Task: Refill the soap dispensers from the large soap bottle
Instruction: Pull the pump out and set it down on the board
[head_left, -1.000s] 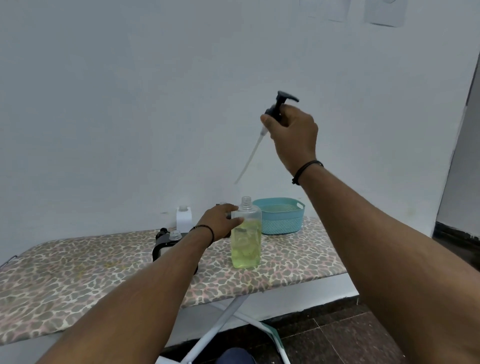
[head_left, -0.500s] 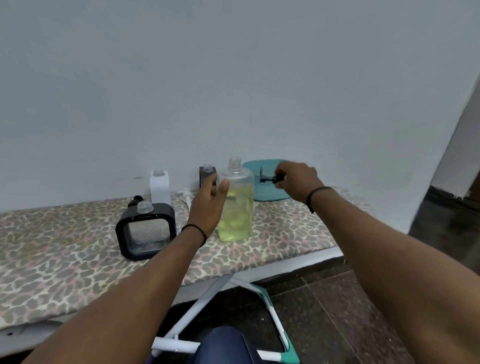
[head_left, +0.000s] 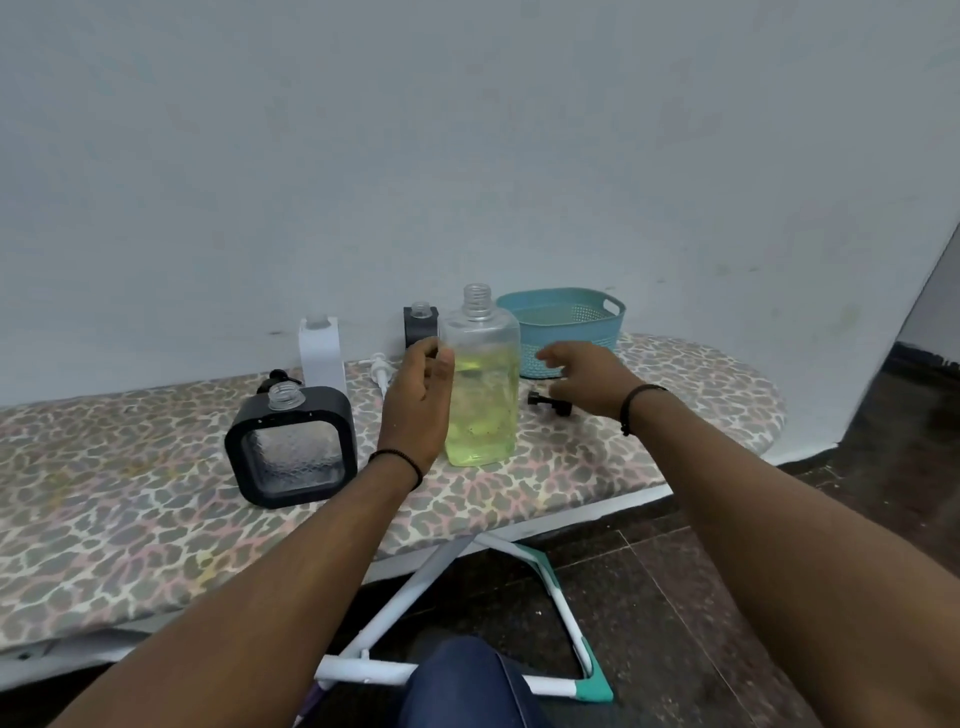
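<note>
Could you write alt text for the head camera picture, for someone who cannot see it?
A person's left hand touches an uncapped clear bottle of yellow-green soap on a leopard-print ironing board. The open right hand hovers above a black pump top.

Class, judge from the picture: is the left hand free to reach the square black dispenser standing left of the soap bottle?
Probably yes. The left hand is by the soap bottle, holding nothing, and only bare board lies between it and the square black dispenser.

black pump (head_left: 549, 404): partly behind right hand (head_left: 587, 379) | left fingertips: blurred
</note>
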